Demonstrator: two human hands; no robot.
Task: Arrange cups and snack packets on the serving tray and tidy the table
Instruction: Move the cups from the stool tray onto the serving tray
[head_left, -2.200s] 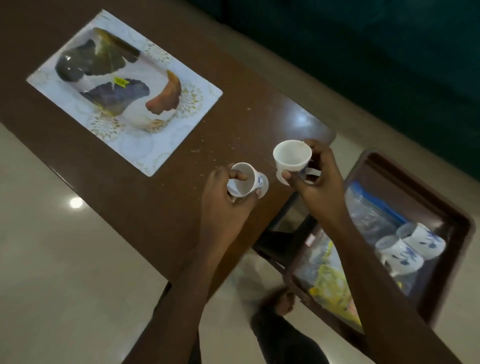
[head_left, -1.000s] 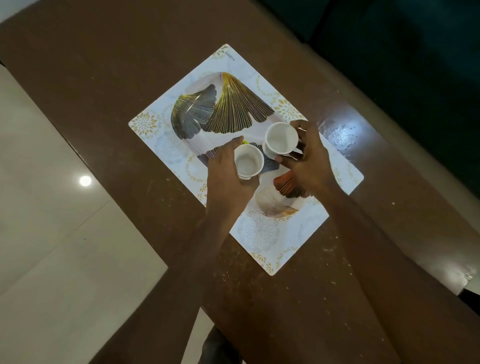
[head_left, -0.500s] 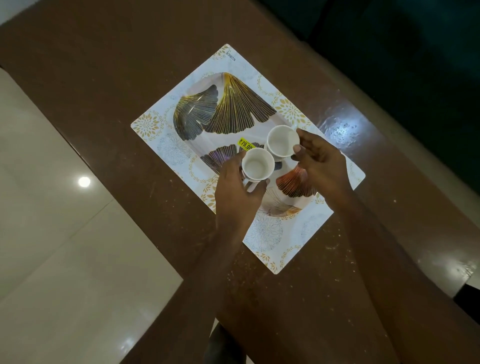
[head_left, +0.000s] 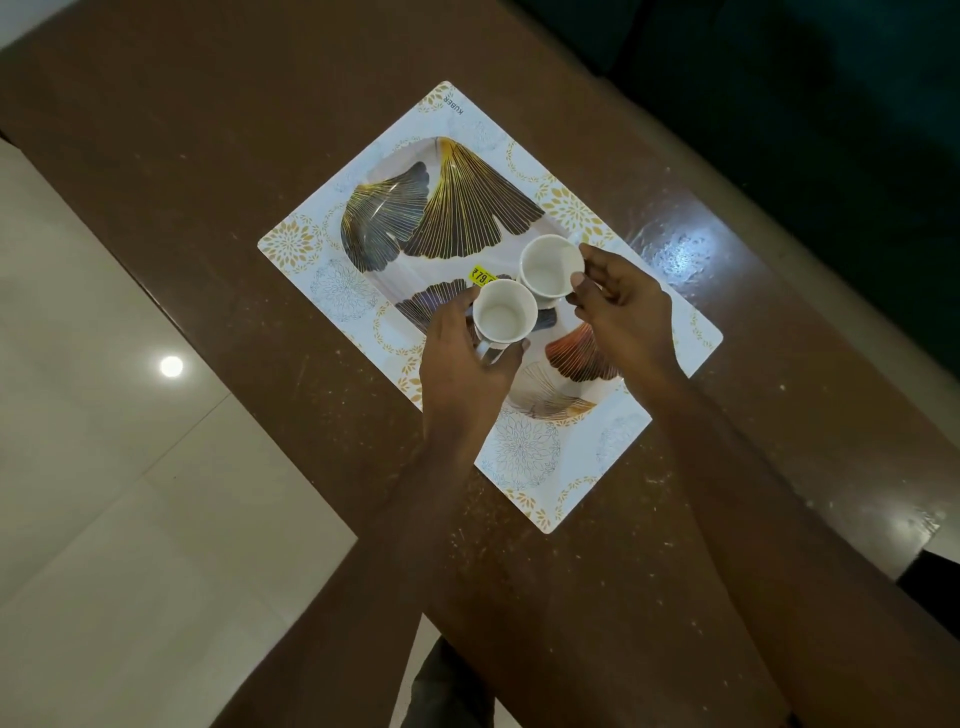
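Head cam, looking down at brown bench (head_left: 218, 135). White serving tray (head_left: 608, 447) w/ leaf print lies flat on it, turned diagonal to the bench edge.

Left hand (head_left: 462, 364): grip closed round the near cup (head_left: 504, 321), thumb on one side, fingers (head_left: 511, 349) on the other. Cup is upright, mouth up, inside looks empty. Handle mostly hidden under the hand. Can't tell if its base touches the tray or sits just above it.

Right hand (head_left: 623, 317): fingers curled loosely at the rim and side of the far cup (head_left: 550, 265), fingertip on the rim edge. Looks like a light pinch, not a full wrap; contact on the cup's far side hidden. This cup also upright, empty, over the tray centre. Base contact w/ the tray: can't tell.

The two cups are just beside each other, rims nearly touching.

Yellow price sticker (head_left: 482, 275) on the tray, partly covered by the near cup; only "79" readable. Small print at the tray's far corner reads approx "KUBER". Mid leaf print partly hidden under cups and hands.

Crumbs/specks scattered on the bench near the tray. Pale tiled floor (head_left: 104, 467) to the left, w/ a lamp reflection. Top right is dark, can't make out what's there. Both forearms cut off at bottom of view.
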